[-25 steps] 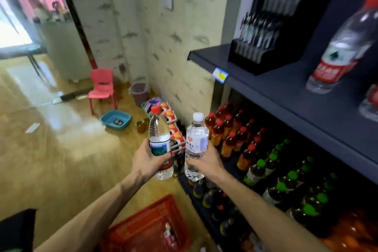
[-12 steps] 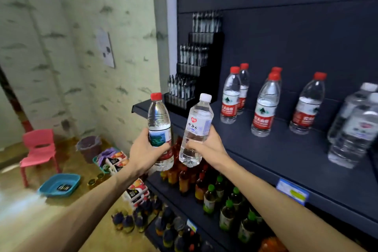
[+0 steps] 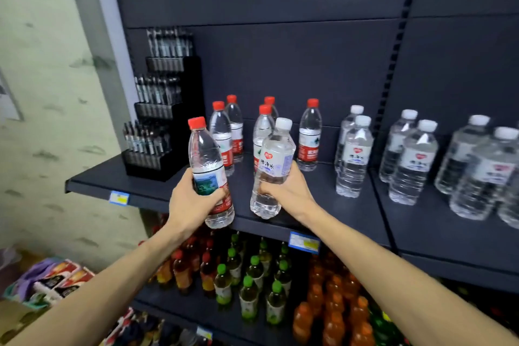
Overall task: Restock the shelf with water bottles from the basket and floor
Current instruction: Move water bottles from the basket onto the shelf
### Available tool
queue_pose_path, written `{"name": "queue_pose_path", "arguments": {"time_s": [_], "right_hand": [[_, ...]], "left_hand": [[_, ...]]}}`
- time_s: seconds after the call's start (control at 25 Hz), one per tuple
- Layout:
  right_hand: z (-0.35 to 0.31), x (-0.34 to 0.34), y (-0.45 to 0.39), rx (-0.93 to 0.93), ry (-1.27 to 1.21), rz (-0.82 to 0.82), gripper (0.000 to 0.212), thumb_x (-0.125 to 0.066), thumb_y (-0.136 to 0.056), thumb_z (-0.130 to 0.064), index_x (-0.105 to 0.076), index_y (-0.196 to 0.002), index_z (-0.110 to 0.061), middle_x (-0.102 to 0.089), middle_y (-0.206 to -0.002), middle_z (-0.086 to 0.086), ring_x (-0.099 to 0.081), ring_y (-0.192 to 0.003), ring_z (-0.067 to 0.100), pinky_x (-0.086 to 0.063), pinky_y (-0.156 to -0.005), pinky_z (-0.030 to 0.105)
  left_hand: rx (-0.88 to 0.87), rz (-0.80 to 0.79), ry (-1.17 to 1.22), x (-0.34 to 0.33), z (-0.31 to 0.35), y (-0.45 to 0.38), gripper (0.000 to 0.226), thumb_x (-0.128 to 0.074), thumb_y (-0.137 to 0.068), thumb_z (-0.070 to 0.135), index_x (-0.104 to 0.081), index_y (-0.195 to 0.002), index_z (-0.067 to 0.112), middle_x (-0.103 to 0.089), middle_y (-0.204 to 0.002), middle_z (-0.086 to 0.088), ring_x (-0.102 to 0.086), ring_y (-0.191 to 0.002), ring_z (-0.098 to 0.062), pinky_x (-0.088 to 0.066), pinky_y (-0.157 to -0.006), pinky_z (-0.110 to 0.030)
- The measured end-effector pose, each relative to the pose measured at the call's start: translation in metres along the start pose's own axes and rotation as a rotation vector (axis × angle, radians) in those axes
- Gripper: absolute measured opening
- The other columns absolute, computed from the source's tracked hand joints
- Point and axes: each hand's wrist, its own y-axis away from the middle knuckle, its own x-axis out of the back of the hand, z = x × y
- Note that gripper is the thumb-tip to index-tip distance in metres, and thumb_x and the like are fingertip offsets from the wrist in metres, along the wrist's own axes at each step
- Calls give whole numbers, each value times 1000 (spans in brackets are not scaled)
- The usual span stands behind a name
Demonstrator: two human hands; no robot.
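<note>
Head view: we face a dark metal shelf.
Left hand: we grip a clear red-capped plastic water bottle at its front edge.
Right hand: we clasp a clear white-capped plastic water bottle, tilted, above the shelf.

Two bare forearms, no sleeves, watch, rings or gloves visible, ending in left hand and right hand.

clear glossy plastic bottles, matt dark shelf
</note>
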Motion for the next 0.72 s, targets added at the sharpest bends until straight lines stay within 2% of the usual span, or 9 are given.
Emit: {"name": "queue_pose_path", "arguments": {"time_s": [0.16,0.32,0.44,0.52,0.6,0.64,0.72], "right_hand": [[16,41,5,-27,65,69,70,-81,-51,-30,-55,-116,-27,-73,-107,-6,-70,-104,15,-58,-95,48],[22,90,23,-41,77,75,77,-81,-56,-23,-53,-128,-25,-71,-117,-7,-68,-109,8,-56,-99,36],[29,126,28,-65,125,12,75,-82,-60,-15,-56,-129,-28,-73,-116,-11,-69,-110,6,-55,-100,34],[32,144,31,-79,135,-18,66,-81,-67,-4,-58,-124,-28,-75,-112,-9,-70,-106,6,-56,-94,29],[35,161,31,-92,126,-46,62,-76,-71,10,-59,-120,-24,-74,-107,-7,-70,-99,7,-55,-82,18],[36,169,29,-116,119,-67,61,-74,-70,15,-59,-118,-21,-74,-105,-5,-69,-95,8,-53,-78,16],[38,182,24,-151,118,-121,62,-72,-68,17,-60,-118,-16,-74,-103,-4,-67,-93,8,-50,-78,19]], "left_hand": [[-62,-110,-6,-41,18,-9,69,-79,-55,54,-60,-120,39,-72,-109,19,-70,-102,-3,-58,-96,-43],[-100,-153,55,-89,37,-5,63,-84,-61,46,-60,-119,41,-73,-111,18,-70,-103,-4,-58,-97,-44],[-115,-169,41,-114,47,4,61,-85,-63,43,-58,-118,43,-72,-110,19,-69,-102,-3,-58,-98,-44],[-129,-175,17,-123,53,4,62,-89,-66,38,-57,-119,43,-71,-109,22,-68,-102,0,-57,-98,-41],[-143,-176,0,-134,56,3,62,-90,-69,33,-57,-121,41,-71,-110,21,-68,-103,0,-57,-99,-41],[-144,-174,0,-138,57,3,62,-90,-69,32,-57,-121,41,-71,-112,20,-68,-104,-2,-57,-99,-41],[-138,-169,4,-147,59,4,62,-91,-70,31,-56,-121,39,-72,-113,18,-68,-105,-3,-57,-99,-41]]}}
